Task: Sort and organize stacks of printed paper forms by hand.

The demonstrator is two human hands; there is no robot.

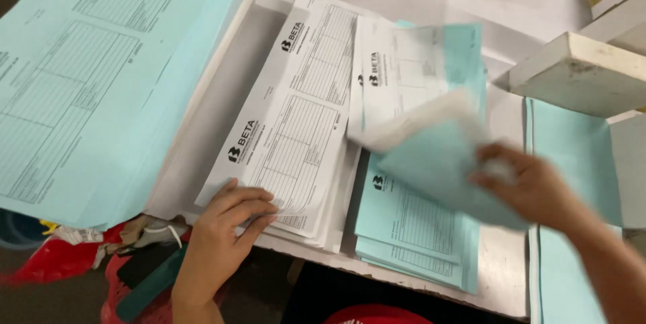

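My left hand (225, 224) rests flat on the near edge of a stack of white printed forms (296, 115), its fingers spread on the top sheet. My right hand (521, 186) grips a blurred bundle of white and light blue sheets (431, 142) and holds it lifted over a stack of light blue forms (410, 230). Both stacks lie side by side on a pale table (501, 273), the blue stack to the right of the white one.
A tall pile of light blue forms (94, 75) fills the left. More blue sheets (572, 156) lie at the right under a white block (579, 72). Red and dark items (134, 263) sit below the table's left corner.
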